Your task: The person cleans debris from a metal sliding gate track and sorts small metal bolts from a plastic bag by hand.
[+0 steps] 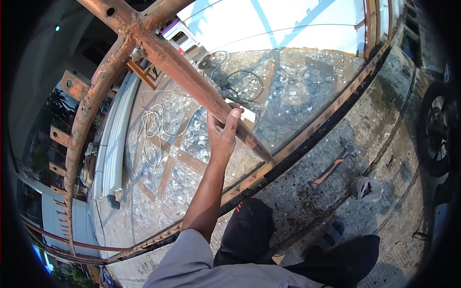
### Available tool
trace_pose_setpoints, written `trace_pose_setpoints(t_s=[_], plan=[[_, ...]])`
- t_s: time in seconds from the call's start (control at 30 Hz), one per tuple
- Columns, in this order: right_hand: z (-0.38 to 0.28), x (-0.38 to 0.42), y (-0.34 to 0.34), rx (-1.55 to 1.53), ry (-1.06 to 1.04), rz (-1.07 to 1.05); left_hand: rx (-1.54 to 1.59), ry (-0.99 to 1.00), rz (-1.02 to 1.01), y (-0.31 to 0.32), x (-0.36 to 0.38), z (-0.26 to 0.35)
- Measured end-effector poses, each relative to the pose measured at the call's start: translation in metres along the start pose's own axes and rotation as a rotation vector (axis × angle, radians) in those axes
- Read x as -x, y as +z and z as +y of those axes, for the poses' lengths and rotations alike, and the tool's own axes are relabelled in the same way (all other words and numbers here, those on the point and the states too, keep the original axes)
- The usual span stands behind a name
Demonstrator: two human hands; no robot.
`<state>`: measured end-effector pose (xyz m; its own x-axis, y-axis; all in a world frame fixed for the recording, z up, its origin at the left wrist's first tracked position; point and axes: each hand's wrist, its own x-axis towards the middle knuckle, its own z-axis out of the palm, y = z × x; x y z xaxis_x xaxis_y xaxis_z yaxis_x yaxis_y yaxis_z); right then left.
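Observation:
A thick reddish-brown metal bar [187, 77] slants down to the right from a rough welded joint [137, 33]. My left hand [222, 132] is wrapped around its lower part, with the thumb on top and the other fingers mostly hidden behind it. Just beyond the thumb shows a pale flat piece [248, 115]; whether the hand touches it I cannot tell. The bar's lower end meets a long frame rail [307, 120]. My right hand is out of view.
White pipes [115, 144] and a looped cord [152, 129] lie at the left. A corded power tool [218, 77] rests on the stained floor beyond. A hammer [333, 165] and a crumpled plastic bag [369, 188] lie at the right, near a wheel [432, 129].

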<state>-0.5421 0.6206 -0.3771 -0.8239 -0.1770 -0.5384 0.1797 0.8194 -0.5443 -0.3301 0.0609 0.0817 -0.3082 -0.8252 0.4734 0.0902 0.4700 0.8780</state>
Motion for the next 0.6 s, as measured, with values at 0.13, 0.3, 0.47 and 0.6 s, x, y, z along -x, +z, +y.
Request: trace_pose_setpoints(t_s=[0.13, 0.3, 0.47, 0.6], plan=[[0.014, -0.030, -0.005, -0.019, 0.047, -0.039, -0.243, 0.024, 0.332, 0.026, -0.008, -0.017], [0.032, -0.064, -0.036, -0.015, 0.125, -0.121, -0.259, 0.018, 0.415, 0.033, -0.007, -0.026], [0.032, -0.068, -0.078, -0.031, 0.240, -0.186, -0.281, -0.011, 0.510, 0.033, -0.008, -0.028], [0.027, -0.059, -0.110, -0.029, 0.313, -0.205, -0.259, -0.084, 0.414, 0.023, -0.009, -0.027]])
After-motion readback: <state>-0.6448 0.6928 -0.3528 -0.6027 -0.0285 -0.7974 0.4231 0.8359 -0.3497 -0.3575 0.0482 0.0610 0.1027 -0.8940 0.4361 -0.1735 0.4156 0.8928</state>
